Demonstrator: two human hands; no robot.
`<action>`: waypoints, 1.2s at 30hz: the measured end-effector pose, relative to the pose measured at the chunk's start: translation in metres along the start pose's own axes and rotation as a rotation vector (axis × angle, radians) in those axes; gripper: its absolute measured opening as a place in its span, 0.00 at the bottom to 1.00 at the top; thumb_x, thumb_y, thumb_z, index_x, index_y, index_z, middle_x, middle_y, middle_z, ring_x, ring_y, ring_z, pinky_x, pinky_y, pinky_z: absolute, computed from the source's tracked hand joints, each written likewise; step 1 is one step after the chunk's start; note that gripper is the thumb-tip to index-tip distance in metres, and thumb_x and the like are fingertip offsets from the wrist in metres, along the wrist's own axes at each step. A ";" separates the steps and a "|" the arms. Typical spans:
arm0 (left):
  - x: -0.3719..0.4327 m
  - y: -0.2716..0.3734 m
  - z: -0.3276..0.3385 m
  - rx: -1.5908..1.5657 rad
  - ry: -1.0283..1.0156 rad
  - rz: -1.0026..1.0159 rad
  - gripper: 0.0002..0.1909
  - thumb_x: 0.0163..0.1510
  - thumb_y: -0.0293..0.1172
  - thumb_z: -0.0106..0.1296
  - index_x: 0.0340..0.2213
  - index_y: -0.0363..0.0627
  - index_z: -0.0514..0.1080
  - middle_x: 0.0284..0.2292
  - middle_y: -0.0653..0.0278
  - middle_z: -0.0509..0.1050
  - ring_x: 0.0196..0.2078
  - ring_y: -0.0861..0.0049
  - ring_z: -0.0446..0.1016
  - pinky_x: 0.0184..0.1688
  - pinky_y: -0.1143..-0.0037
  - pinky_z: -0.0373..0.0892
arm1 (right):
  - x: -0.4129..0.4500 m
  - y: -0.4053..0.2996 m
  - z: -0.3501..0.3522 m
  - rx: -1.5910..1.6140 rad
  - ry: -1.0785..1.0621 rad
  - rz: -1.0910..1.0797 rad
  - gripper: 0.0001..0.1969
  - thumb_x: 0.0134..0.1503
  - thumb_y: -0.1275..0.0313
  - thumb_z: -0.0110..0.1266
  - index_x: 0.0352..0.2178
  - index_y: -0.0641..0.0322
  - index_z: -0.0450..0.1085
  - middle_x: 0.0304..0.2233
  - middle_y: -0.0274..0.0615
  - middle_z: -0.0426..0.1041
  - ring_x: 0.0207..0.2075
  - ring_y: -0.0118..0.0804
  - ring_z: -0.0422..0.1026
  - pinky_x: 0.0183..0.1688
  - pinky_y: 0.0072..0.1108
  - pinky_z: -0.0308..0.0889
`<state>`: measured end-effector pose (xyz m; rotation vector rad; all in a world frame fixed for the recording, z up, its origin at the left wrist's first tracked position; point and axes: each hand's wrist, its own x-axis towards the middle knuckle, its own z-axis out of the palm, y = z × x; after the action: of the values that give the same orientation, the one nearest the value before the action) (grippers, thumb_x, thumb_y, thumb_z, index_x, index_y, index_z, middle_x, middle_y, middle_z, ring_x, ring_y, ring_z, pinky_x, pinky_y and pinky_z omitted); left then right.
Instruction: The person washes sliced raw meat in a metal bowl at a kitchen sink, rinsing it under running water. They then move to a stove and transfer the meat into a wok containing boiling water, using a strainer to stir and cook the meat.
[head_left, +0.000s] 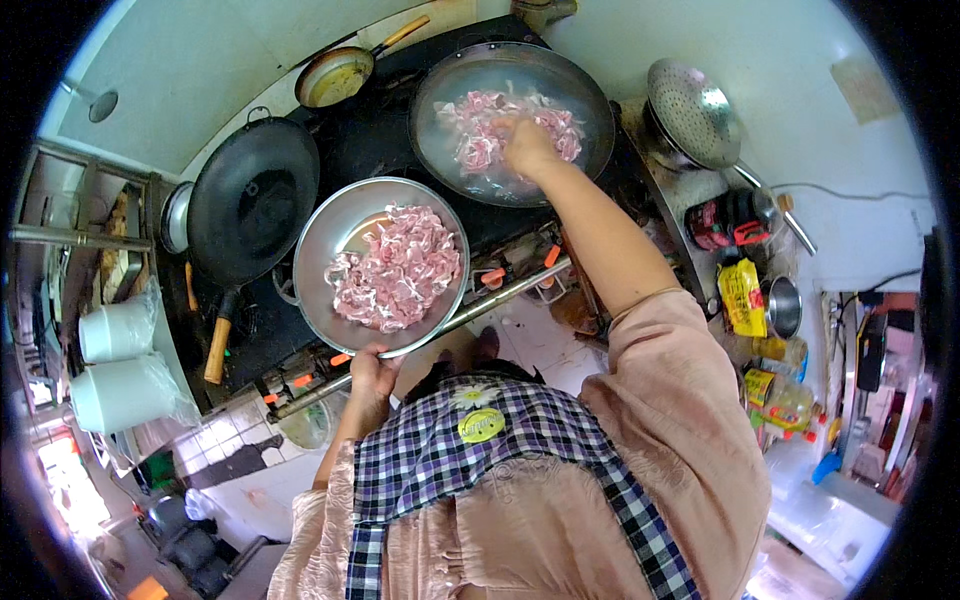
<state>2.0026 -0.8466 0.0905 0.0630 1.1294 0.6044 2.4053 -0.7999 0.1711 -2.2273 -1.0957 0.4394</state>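
Observation:
My left hand (373, 379) grips the near rim of a wide stainless-steel bowl (319, 251). A heap of thinly sliced raw meat (401, 274) lies in it, pink with pale fat. Above a large wok (439, 161) at the back of the stove, my right hand (529, 146) reaches down to more sliced raw meat (480, 154). That meat sits in cloudy, steaming liquid. My right fingertips are at the meat, but blur and steam keep me from telling whether they hold any.
A dark wok (255, 202) with a wooden handle leans at left; a small frying pan (335, 77) is behind it. At right are a perforated strainer (694, 112), a yellow packet (741, 298) and several bottles (787, 405). A metal rail (510, 292) and orange-handled valves (493, 278) line the stove's front.

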 end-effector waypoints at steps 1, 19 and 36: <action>0.000 0.002 0.000 0.006 -0.004 -0.014 0.11 0.42 0.17 0.33 0.31 0.26 0.56 0.37 0.48 0.61 0.40 0.55 0.64 0.46 0.57 0.64 | -0.004 -0.001 -0.013 0.007 0.019 0.014 0.14 0.39 0.78 0.52 0.32 0.55 0.71 0.30 0.45 0.72 0.31 0.43 0.71 0.37 0.25 0.64; 0.020 0.020 -0.010 0.163 -0.167 -0.123 0.14 0.42 0.17 0.38 0.32 0.19 0.58 0.32 0.46 0.65 0.36 0.57 0.68 0.41 0.69 0.69 | -0.551 0.160 -0.093 -0.182 0.904 0.881 0.19 0.41 0.73 0.53 0.39 0.61 0.63 0.26 0.42 0.70 0.29 0.38 0.69 0.32 0.24 0.63; -0.025 -0.028 -0.018 0.010 -0.070 0.081 0.19 0.40 0.15 0.38 0.38 0.24 0.60 0.38 0.49 0.66 0.38 0.64 0.68 0.38 0.73 0.71 | -0.710 0.386 -0.198 -0.754 0.403 1.293 0.25 0.42 0.72 0.48 0.46 0.57 0.57 0.45 0.45 0.60 0.48 0.45 0.58 0.49 0.30 0.56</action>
<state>1.9918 -0.8867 0.0933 0.1382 1.0660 0.6634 2.3124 -1.6229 0.0884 -3.2579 0.6485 0.0099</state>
